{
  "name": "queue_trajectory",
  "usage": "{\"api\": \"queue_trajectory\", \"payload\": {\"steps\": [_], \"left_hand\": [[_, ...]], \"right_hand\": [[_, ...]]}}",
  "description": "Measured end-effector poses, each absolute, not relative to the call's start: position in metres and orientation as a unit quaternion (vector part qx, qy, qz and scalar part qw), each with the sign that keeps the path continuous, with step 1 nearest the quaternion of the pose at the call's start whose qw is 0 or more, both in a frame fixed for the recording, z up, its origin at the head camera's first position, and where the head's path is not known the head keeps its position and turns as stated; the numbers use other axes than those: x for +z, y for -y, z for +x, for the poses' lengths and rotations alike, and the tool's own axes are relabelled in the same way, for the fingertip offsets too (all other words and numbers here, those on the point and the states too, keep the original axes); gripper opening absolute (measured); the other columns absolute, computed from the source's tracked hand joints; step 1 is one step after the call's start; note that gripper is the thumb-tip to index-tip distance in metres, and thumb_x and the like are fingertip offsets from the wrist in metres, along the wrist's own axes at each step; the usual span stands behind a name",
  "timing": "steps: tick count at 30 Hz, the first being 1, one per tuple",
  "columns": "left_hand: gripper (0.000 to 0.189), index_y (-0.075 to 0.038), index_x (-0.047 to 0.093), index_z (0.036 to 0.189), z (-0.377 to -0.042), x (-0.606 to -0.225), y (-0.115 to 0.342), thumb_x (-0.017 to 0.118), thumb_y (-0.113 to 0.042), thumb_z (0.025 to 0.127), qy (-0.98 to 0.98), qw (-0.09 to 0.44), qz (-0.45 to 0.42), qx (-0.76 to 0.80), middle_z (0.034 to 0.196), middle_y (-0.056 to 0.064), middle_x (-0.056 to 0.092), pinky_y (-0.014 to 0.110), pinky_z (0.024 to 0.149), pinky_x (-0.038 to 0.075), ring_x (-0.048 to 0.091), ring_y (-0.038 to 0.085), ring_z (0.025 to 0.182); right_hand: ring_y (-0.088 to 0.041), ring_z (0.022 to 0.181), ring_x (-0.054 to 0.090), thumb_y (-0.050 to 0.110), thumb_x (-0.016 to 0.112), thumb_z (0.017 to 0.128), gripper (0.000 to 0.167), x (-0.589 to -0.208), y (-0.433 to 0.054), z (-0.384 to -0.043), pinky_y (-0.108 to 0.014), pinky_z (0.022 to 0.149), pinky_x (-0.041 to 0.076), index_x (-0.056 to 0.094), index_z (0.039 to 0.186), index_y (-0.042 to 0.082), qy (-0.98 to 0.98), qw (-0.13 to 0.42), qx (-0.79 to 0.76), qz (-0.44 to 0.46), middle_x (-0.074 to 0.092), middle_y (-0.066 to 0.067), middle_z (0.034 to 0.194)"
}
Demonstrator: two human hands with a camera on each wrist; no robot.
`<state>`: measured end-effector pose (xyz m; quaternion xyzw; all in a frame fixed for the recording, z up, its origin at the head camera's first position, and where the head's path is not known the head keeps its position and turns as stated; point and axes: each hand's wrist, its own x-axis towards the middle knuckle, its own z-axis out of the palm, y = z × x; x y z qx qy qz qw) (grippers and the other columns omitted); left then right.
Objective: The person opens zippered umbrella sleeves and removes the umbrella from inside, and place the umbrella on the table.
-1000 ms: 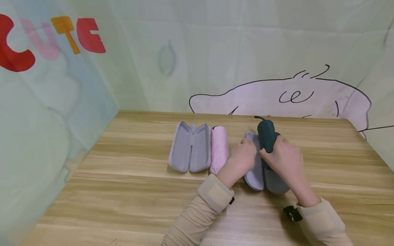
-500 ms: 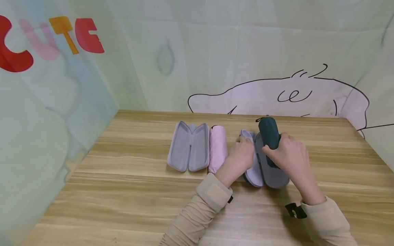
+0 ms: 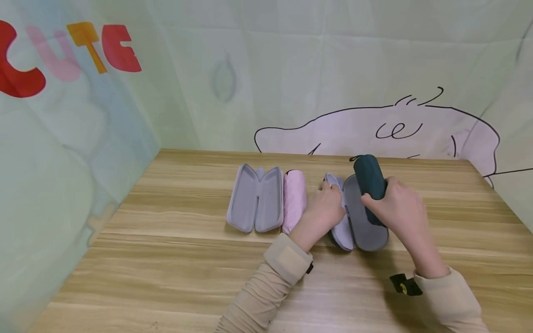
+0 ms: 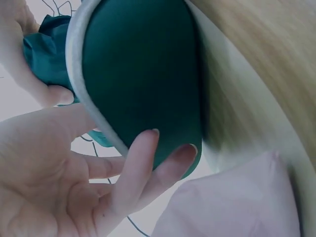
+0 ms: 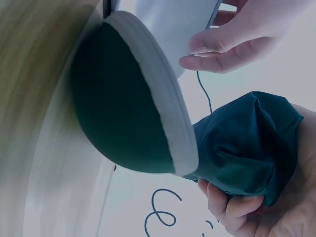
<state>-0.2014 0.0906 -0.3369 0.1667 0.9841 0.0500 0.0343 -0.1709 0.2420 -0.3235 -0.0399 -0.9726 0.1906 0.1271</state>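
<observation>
A hard zip case [image 3: 368, 238], grey inside and dark green outside, lies spread on the table. My left hand [image 3: 325, 208] holds its left half at the edge; in the left wrist view its fingers [image 4: 140, 163] lie against the green shell [image 4: 143, 79]. My right hand [image 3: 401, 210] grips a dark green folded umbrella [image 3: 368, 178] with a small strap loop at its far end. The umbrella is tilted over the case's right half. In the right wrist view, the umbrella's fabric [image 5: 247, 143] bunches in my palm beyond the pale case rim [image 5: 168, 108].
Left of my hands a pink folded umbrella [image 3: 294, 196] lies against a second case [image 3: 269, 203], opened flat with a grey lining. All stand on a wood-grain table [image 3: 166, 263]. A printed cloth [image 3: 200, 92] hangs behind the table's back edge.
My right hand has moved right and slightly back with the green umbrella, uncovering more of the case's grey right half. My left hand stays at the left half, which has shifted slightly left.
</observation>
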Motion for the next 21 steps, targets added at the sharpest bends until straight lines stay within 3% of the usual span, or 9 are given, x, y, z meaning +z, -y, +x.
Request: {"api": "queue_trajectory", "payload": {"steps": [4, 12, 17, 21], "left_hand": [[0.053, -0.006, 0.050, 0.131, -0.202, -0.338, -0.091, 0.061, -0.039, 0.091, -0.985, 0.031, 0.157, 0.063, 0.120, 0.009, 0.056, 0.028, 0.072, 0.053, 0.063, 0.017, 0.089], [0.053, -0.005, 0.044, 0.138, -0.207, -0.342, -0.089, 0.060, -0.028, 0.093, -0.983, 0.031, 0.150, 0.101, 0.121, 0.013, 0.060, 0.030, 0.076, 0.054, 0.063, 0.019, 0.092], [0.063, -0.003, 0.033, 0.147, -0.209, -0.344, -0.088, 0.059, -0.024, 0.093, -0.981, 0.030, 0.150, 0.115, 0.119, 0.016, 0.062, 0.029, 0.072, 0.054, 0.064, 0.020, 0.089], [0.064, -0.002, 0.032, 0.146, -0.208, -0.344, -0.088, 0.059, -0.023, 0.093, -0.981, 0.023, 0.154, 0.117, 0.116, 0.016, 0.064, 0.030, 0.069, 0.054, 0.066, 0.021, 0.087]], "right_hand": [[-0.026, 0.053, 0.054, 0.036, 0.061, 0.081, 0.050, -0.321, -0.245, -0.170, -0.029, 0.042, 0.036, 0.054, 0.100, -0.009, 0.972, 0.123, 0.195, -0.040, 0.059, -0.021, 0.074], [-0.026, 0.058, 0.058, 0.038, 0.059, 0.082, 0.052, -0.317, -0.254, -0.170, -0.029, 0.045, 0.042, 0.054, 0.105, -0.008, 0.973, 0.078, 0.211, -0.044, 0.063, -0.025, 0.083], [-0.027, 0.062, 0.061, 0.040, 0.057, 0.083, 0.057, -0.313, -0.260, -0.170, -0.030, 0.048, 0.046, 0.051, 0.112, -0.009, 0.971, 0.051, 0.226, -0.054, 0.063, -0.028, 0.090], [-0.027, 0.063, 0.061, 0.040, 0.056, 0.084, 0.058, -0.312, -0.267, -0.171, -0.029, 0.048, 0.046, 0.051, 0.113, -0.009, 0.971, 0.043, 0.229, -0.059, 0.063, -0.028, 0.090]]}}
